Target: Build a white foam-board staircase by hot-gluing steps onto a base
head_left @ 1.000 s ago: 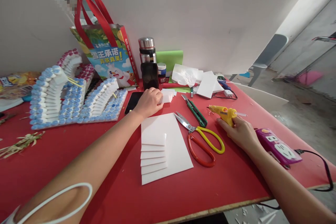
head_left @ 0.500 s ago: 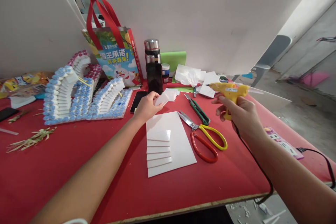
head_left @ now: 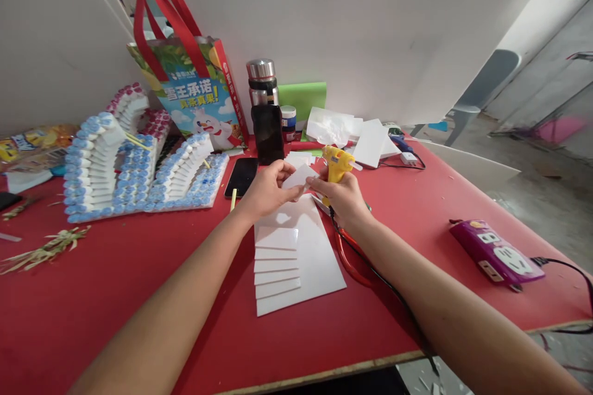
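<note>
A small white card (head_left: 299, 177) is pinched in my left hand (head_left: 271, 186) above the far end of a white board (head_left: 319, 259). My right hand (head_left: 345, 194) is wrapped round a yellow hot glue gun (head_left: 337, 163), and its fingertips also touch the card's right edge. On the board's left side several white strips (head_left: 277, 262) lie overlapped like steps. Red-handled scissors (head_left: 354, 262) lie partly hidden beneath my right hand and forearm. The glue gun's black cord (head_left: 384, 287) runs down along that forearm.
Beyond the hands stand a black phone (head_left: 267, 134), a steel flask (head_left: 262, 81) and a colourful bag (head_left: 194, 95). Models covered in blue-tipped pieces (head_left: 104, 166) sit at left. A purple power strip (head_left: 498, 253) lies at right. White scraps (head_left: 370, 141) lie at the back.
My right hand has swung left with the glue gun to meet the card. My left hand has lifted the card from beside the small pile. The view has shifted slightly.
</note>
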A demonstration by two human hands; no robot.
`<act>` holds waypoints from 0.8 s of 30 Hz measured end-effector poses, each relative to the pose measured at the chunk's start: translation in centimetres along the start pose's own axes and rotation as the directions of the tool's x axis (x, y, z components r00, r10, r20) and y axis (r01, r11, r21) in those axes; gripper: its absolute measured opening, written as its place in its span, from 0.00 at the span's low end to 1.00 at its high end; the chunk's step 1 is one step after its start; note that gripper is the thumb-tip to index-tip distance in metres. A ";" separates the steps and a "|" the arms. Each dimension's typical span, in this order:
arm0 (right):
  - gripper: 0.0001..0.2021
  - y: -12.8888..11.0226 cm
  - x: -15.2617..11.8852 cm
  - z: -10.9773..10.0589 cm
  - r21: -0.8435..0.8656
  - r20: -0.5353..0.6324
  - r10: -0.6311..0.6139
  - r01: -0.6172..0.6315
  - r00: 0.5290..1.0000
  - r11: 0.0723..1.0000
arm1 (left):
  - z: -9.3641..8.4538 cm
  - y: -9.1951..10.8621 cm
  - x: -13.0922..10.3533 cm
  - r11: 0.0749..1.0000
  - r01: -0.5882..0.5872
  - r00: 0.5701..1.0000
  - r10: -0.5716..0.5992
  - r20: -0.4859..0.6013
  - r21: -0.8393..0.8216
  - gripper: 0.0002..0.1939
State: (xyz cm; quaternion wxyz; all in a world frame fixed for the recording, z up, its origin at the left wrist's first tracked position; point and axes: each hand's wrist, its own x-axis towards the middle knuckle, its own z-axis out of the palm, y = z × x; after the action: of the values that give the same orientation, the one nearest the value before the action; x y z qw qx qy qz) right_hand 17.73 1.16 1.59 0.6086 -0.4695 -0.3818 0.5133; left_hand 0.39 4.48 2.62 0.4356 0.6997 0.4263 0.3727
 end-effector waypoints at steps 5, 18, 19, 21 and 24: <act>0.17 0.2 -0.4 -0.8 -0.019 -0.004 -0.015 0.015 1.000 1.000 | -0.4 1.1 -1.5 0.979 -0.024 0.999 0.032 -0.037 0.202 0.17; 0.14 0.4 1.7 -3.4 -0.005 -0.183 -0.050 0.050 0.982 0.999 | -2.1 2.0 -5.0 0.892 0.211 0.974 -0.227 0.007 -0.399 0.22; 0.14 0.6 1.9 -3.6 -0.007 -0.183 -0.050 0.049 0.982 0.999 | -2.0 2.0 -5.0 0.895 0.203 0.976 -0.219 0.006 -0.397 0.23; 0.13 0.9 2.1 -3.9 -0.014 -0.178 -0.053 0.052 0.983 0.999 | -1.8 1.9 -5.0 0.895 0.198 0.975 -0.222 -0.014 -0.400 0.26; 0.11 0.9 2.2 -4.3 -0.039 -0.166 -0.062 0.057 0.984 0.998 | -1.7 1.7 -5.1 0.883 0.200 0.967 -0.247 -0.058 -0.426 0.34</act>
State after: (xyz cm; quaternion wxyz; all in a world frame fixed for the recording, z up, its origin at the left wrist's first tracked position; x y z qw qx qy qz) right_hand 21.94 2.56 -0.47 0.6453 -0.5095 -0.3520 0.4473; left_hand -2.46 -0.19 4.03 0.5904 0.5151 0.4383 0.4404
